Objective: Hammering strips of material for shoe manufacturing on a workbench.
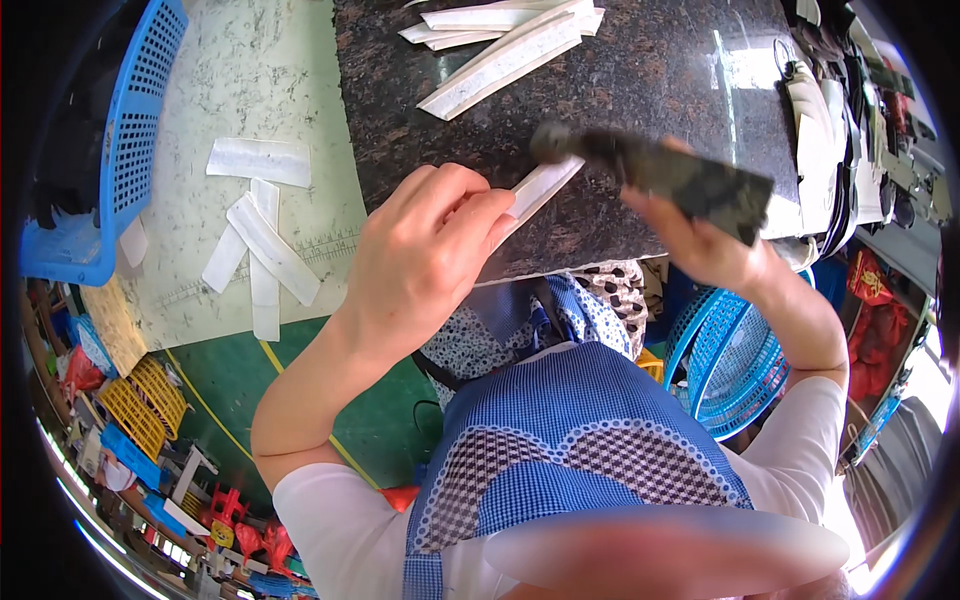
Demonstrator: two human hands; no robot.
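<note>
Speckled slab (660, 70) (dark) bears white strips (503, 66).

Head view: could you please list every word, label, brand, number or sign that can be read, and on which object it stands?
Nothing can be read reliably.
Pale mat: faint ruler-like markings, too small to read.
Red package: gold markings, too blurred to read.
Hammer: motion-blurred, no text readable.
Held white strip: no text visible.

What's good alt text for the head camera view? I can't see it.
A person's left hand holds a white strip on a dark speckled slab; the right hand grips a blurred hammer, its rounded end near the strip's far tip. More white strips lie on the slab and a pale mat beside a blue plastic basket.
</note>
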